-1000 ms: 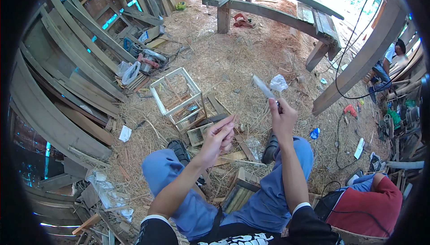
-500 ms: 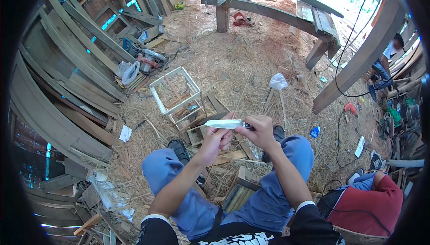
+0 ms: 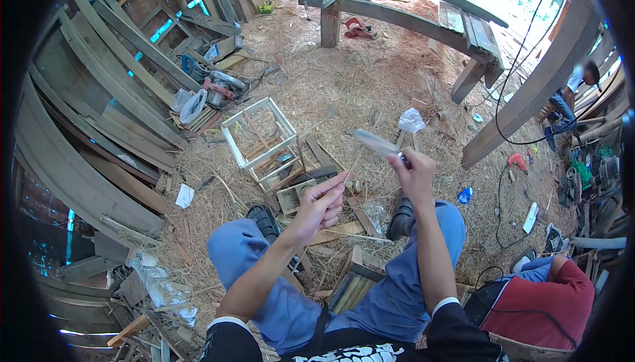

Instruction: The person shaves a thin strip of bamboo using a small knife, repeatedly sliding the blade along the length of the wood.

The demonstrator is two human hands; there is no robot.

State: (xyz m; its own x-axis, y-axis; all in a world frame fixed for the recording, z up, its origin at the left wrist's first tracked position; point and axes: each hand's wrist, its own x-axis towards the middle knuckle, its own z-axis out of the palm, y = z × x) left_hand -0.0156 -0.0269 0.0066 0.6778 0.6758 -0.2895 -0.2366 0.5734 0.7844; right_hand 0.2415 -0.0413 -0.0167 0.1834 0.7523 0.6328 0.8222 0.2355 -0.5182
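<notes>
My right hand [image 3: 415,175], raised above my right knee, is wrapped round the dark handle of a knife. The broad pale knife blade [image 3: 377,142] points up and to the left, slightly smeared by motion. In front of my lap, my left hand [image 3: 319,211] pinches a thin wooden stick [image 3: 348,176] between thumb and fingers. Much of the stick is hidden by the hand or lost against the straw-coloured ground. Blade and stick are apart. Below my hands, between my knees, stands a wooden box-like piece [image 3: 357,284] with slats.
A pale wooden frame [image 3: 260,140] stands ahead on the shavings. Planks [image 3: 92,97] lean along the left, near a circular saw [image 3: 225,84]. A workbench [image 3: 410,14] is at the back. A person in red [image 3: 542,302] sits close at right; another person [image 3: 565,100] sits farther off.
My right hand has swung the knife up and right, off the stick and away from my left hand. The left hand still pinches the stick, slightly lower.
</notes>
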